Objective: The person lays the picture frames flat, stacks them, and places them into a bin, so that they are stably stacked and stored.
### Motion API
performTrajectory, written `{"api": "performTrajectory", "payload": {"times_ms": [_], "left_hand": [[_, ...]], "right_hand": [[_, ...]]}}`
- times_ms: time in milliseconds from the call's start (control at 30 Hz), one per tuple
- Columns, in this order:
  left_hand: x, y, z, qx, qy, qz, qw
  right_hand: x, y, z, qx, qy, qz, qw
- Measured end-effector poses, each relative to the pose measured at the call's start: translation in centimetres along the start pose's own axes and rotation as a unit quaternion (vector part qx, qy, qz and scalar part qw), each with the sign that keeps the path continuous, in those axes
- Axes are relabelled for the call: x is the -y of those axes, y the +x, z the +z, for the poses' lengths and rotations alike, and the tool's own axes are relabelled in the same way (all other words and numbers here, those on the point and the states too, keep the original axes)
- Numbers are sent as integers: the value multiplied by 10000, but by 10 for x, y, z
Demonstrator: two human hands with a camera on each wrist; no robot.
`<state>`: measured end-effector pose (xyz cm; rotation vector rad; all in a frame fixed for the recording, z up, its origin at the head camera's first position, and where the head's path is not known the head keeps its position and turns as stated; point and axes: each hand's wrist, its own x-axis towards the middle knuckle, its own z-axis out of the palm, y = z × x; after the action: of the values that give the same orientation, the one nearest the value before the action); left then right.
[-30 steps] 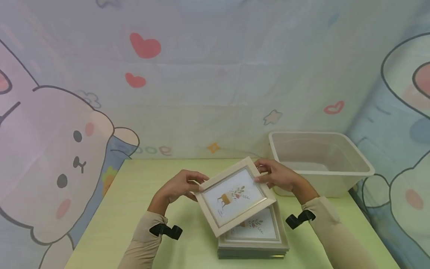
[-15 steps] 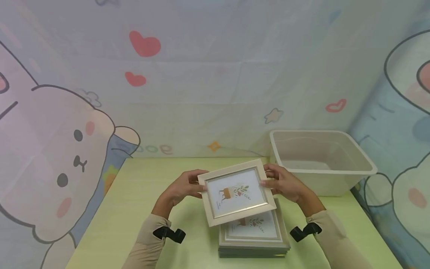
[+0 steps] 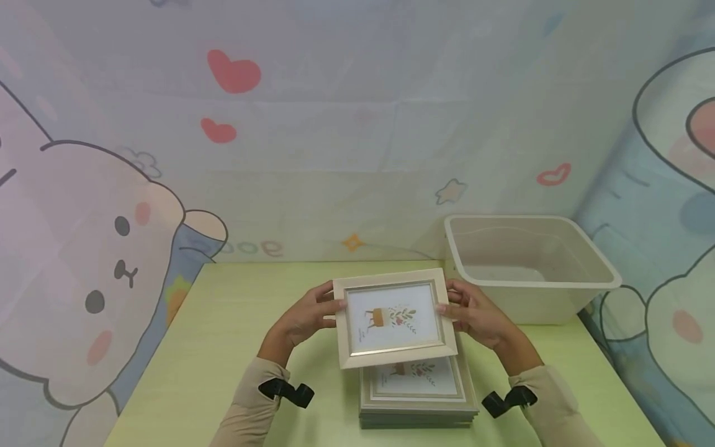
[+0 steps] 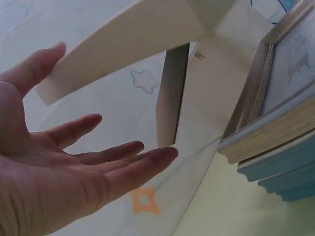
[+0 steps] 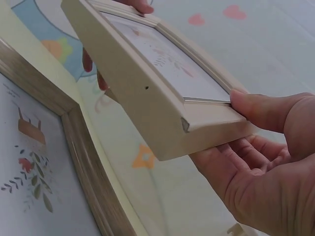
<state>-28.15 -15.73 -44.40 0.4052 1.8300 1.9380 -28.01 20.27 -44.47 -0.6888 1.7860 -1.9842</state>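
Observation:
A cream picture frame [image 3: 396, 357], its print showing a brown planter with floral sprigs, is held up in the air between both hands. The left hand [image 3: 310, 315] pinches its left side, thumb on the front and fingers behind. At the opposite side the right hand [image 3: 475, 315] grips it likewise. In the right wrist view, the held frame [image 5: 133, 83] has a small dark spot on its side and a scuffed corner. Under it lies a stack of similar frames [image 3: 419, 406], partly covered; the top one [image 5: 93, 162] looks wood-grained and bears the same print.
A whitish plastic bin [image 3: 536, 298] stands at the table's back right, beyond the right hand. The pale green table [image 3: 234, 347] meets a cartoon-printed backdrop [image 3: 335, 124] at its rear edge. A black camera mount sits on each sleeve.
The held frame has turned from a strong slant to nearly level, its right side coming down and its left side rising. Both hands keep their grip; the stack stays put.

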Motion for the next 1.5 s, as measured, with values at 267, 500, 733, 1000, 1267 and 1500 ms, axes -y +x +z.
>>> {"api": "performTrajectory", "payload": {"times_ms": [267,500,733,1000,1267,1500], "left_hand": [[10,3,3,291,-671,-67,9973],[16,4,3,557,-508,-107,9971],[16,6,10,-691,-611,53,9957],[19,6,20,-1320,-482,36,9901],[27,13,29,-1477,-93,-364,9883],[31,14,37,-1561,374,-719,9844]], "right_hand": [[-4,-9,9,-303,301,178,9989],[-10,-16,8,-283,372,163,9988],[-16,-21,10,-648,143,496,9966],[-17,-26,11,-889,-145,783,9929],[-21,-37,8,-853,222,1026,9908],[-26,-46,2,-806,416,1315,9872]]}}
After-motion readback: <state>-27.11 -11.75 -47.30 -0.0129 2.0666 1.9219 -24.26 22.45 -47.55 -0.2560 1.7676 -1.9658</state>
